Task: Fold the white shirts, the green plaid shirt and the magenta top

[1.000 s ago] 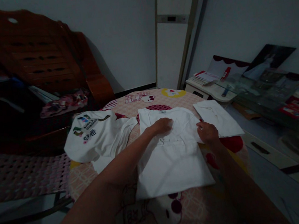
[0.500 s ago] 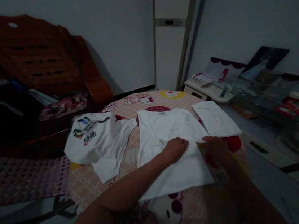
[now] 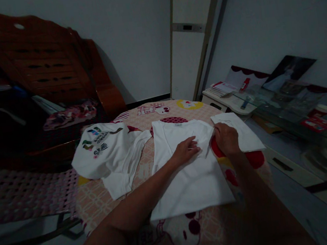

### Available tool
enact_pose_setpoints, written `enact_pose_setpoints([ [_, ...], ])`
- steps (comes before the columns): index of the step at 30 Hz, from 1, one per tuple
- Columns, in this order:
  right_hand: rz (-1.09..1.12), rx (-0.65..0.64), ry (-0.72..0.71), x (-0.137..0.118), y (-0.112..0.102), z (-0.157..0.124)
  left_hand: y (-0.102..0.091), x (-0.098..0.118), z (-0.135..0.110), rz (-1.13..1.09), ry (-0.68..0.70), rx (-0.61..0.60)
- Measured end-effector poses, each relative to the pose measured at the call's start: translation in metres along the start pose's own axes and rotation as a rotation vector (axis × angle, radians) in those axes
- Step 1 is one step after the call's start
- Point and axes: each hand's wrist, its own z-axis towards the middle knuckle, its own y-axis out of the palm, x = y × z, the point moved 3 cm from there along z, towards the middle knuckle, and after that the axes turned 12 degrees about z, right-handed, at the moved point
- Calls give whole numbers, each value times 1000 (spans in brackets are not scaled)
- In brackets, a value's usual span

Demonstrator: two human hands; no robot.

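Note:
A white shirt (image 3: 189, 190) lies partly folded on the round table, its neckline at the far side. My left hand (image 3: 186, 150) rests over the shirt's middle with its fingers apart. At the shirt's right edge my right hand (image 3: 226, 136) is closed, pinching a white fold of it. To the left is a crumpled white garment (image 3: 104, 149) with a coloured print. Right of my right hand lies a flat folded white garment (image 3: 248, 136).
A patterned cloth covers the round table (image 3: 138, 113). At left stand a wooden bench (image 3: 46, 69) and a woven seat (image 3: 25, 191). A cabinet with a cluttered glass top (image 3: 271, 105) runs along the right, and a tall white air conditioner (image 3: 188, 56) is behind.
My right hand has moved away from me along the shirt's right edge, bringing a fold upward and inward. My left hand has shifted slightly up, its fingers now more spread.

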Motion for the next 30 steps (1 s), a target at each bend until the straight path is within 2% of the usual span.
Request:
enact_pose_setpoints([
  [3, 122, -5, -125, -35, 13, 25, -15, -4, 8, -255, -142, 89],
  [5, 209, -64, -222, -58, 30, 33, -27, -4, 10, -405, -215, 154],
  [8, 368, -210, -409, -84, 60, 29, -46, -7, 11, -502, -291, 275],
  [10, 455, -253, -459, -87, 76, 23, -57, -13, 12, -517, -321, 329],
  [12, 498, -228, -400, -76, 86, 20, -64, -20, 13, -536, -367, 370],
  [16, 466, -87, -111, -28, 87, 33, -67, -32, 15, -542, -464, 435],
  [19, 399, -27, 90, 6, 84, 53, -66, -33, 18, -498, -449, 458],
  [22, 388, -14, 249, 31, 89, 74, -67, -34, 18, -464, -425, 466],
  [26, 412, -85, 288, 47, 108, 95, -69, -35, 17, -454, -366, 407],
  [30, 402, -299, 340, 52, 130, 106, -68, -38, 17, -470, -369, 342],
])
